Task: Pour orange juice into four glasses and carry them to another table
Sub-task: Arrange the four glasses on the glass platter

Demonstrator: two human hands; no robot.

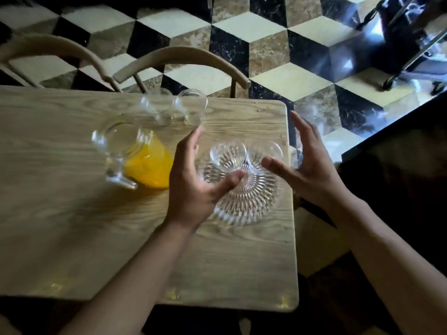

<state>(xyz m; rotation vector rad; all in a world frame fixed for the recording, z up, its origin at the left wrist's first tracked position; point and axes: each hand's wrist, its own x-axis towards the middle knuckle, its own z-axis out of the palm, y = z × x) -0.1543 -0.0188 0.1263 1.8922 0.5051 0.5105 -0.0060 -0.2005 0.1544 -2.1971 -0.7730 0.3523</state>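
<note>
A glass jug (145, 163) partly full of orange juice stands on the wooden table (72, 238). Two empty glasses (157, 110) (191, 105) stand behind it near the far edge. Two more empty glasses (228, 152) (266, 151) stand on a ribbed clear glass tray (246, 204) by the table's right edge. My left hand (191, 180) is at the tray's left side with straight fingers, its thumb lying over the tray's middle. My right hand (307, 165) hovers spread at the tray's right side, past the table edge. Neither hand grips anything.
Two curved wooden chair backs (181, 59) (48, 47) stand behind the table's far edge. A dark counter or table (399, 165) lies to the right across a narrow gap. A metal wheeled cart (411, 32) stands on the patterned tile floor at the top right.
</note>
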